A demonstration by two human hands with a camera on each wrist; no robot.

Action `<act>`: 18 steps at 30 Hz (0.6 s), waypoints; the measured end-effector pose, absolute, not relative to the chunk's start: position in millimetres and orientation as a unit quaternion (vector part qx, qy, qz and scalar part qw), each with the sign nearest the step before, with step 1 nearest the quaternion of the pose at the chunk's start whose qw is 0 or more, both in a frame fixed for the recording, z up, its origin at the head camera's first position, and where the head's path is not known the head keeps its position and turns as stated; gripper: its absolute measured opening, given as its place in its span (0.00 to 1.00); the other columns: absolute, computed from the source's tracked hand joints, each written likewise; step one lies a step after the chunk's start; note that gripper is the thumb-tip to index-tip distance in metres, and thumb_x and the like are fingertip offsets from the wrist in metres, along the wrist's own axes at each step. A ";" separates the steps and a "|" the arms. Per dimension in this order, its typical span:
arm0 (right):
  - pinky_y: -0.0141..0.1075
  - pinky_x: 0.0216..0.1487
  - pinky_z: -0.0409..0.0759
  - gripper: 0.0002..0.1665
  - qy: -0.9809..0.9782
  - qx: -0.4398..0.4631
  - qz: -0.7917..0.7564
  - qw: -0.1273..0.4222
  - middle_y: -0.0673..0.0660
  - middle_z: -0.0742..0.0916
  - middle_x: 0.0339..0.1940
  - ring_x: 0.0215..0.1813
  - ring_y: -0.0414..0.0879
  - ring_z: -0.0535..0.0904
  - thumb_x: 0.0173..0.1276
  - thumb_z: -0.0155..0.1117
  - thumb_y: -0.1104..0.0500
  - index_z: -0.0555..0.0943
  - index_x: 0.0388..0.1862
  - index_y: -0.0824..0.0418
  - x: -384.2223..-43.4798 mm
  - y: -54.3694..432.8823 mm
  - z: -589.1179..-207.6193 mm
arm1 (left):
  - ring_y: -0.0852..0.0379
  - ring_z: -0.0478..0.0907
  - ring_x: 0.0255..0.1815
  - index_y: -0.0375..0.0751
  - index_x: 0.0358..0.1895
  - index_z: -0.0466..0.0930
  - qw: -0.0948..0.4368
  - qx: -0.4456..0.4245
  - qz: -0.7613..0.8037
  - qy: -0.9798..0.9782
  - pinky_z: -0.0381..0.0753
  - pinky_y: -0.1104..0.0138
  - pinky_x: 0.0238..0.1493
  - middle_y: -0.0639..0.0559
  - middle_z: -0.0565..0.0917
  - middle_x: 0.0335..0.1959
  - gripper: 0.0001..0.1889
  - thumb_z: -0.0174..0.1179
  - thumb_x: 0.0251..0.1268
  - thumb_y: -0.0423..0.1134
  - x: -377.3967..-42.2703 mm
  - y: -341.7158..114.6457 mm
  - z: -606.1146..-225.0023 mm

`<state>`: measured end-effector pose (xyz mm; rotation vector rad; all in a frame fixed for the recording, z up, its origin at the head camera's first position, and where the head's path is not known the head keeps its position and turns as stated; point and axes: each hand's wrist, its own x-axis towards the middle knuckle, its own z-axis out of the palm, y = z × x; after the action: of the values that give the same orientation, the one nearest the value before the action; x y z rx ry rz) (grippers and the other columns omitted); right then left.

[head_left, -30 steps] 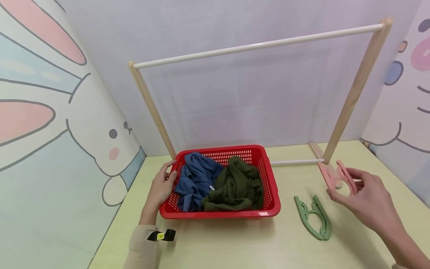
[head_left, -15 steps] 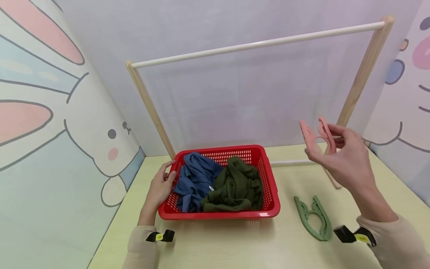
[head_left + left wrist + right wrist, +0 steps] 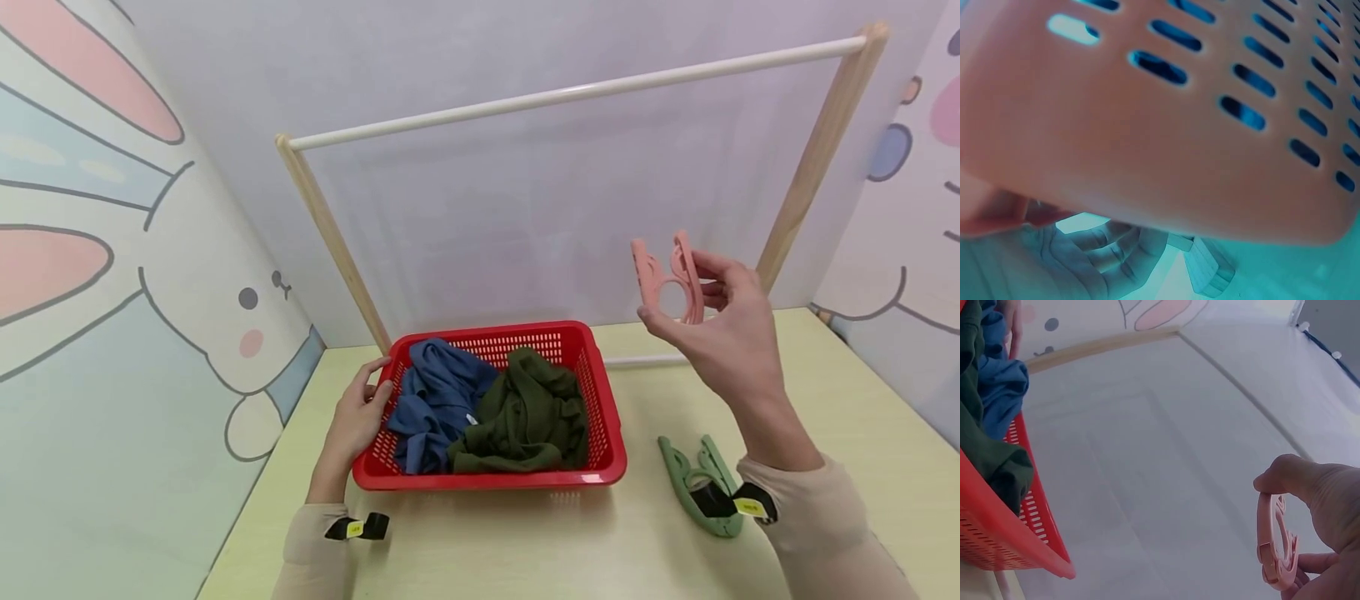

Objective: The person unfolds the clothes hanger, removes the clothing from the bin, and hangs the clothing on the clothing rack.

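My right hand (image 3: 723,325) holds up a pink folding clothes hanger (image 3: 647,279), folded with both arms pointing up, between thumb and fingers. In the right wrist view the thumb lies at one end of the pink hanger (image 3: 1266,531) and the fingers at the other. My left hand (image 3: 363,412) grips the left rim of a red plastic basket (image 3: 491,481), thumb toward the inside. A blue garment (image 3: 442,400) and a dark green garment (image 3: 528,412) lie crumpled in the basket. On the table, partly hidden by the right wrist strap, lies a green folding hanger (image 3: 678,475).
Behind the basket stands a rack with a white top rail (image 3: 577,96) and wooden posts (image 3: 821,158). A lower white bar (image 3: 645,361) runs near the table (image 3: 525,550). Walls with cartoon rabbits (image 3: 195,275) close in the left and right sides.
My right hand has lifted the pink hanger from low on the right, up and leftward in front of the rack. The left hand stays at the basket rim.
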<state>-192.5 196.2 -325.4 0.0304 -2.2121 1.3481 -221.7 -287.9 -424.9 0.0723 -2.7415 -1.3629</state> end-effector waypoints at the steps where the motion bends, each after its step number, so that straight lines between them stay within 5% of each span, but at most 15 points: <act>1: 0.28 0.50 0.73 0.54 -0.822 0.010 0.500 0.272 0.56 0.77 0.71 0.58 0.43 0.73 0.63 0.89 0.53 0.73 0.85 0.54 -192.7 195.3 -325.4 | 0.43 0.85 0.49 0.58 0.86 0.67 0.039 0.023 -0.444 -0.895 0.92 0.53 0.50 0.33 0.85 0.57 0.26 0.53 0.92 0.47 -221.9 -287.8 -424.7; 15: 0.30 0.49 0.72 0.55 -0.826 0.012 0.486 0.286 0.58 0.77 0.70 0.57 0.44 0.72 0.62 0.90 0.54 0.72 0.85 0.56 -188.9 192.0 -326.8 | 0.43 0.85 0.47 0.57 0.86 0.66 0.031 0.018 -0.429 -0.903 0.93 0.54 0.48 0.34 0.85 0.55 0.27 0.53 0.92 0.49 -221.4 -288.6 -420.6; 18: 0.30 0.49 0.72 0.55 -0.822 0.014 0.490 0.289 0.58 0.77 0.70 0.57 0.45 0.72 0.61 0.90 0.54 0.73 0.85 0.56 -189.0 189.8 -327.1 | 0.39 0.86 0.53 0.54 0.87 0.66 0.037 0.004 -0.405 -0.913 0.92 0.49 0.53 0.32 0.85 0.60 0.28 0.52 0.92 0.51 -220.1 -292.4 -418.3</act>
<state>-189.0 189.8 -327.1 0.0377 -2.1952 1.3073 -220.1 -292.4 -418.3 0.0132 -2.8044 -1.2448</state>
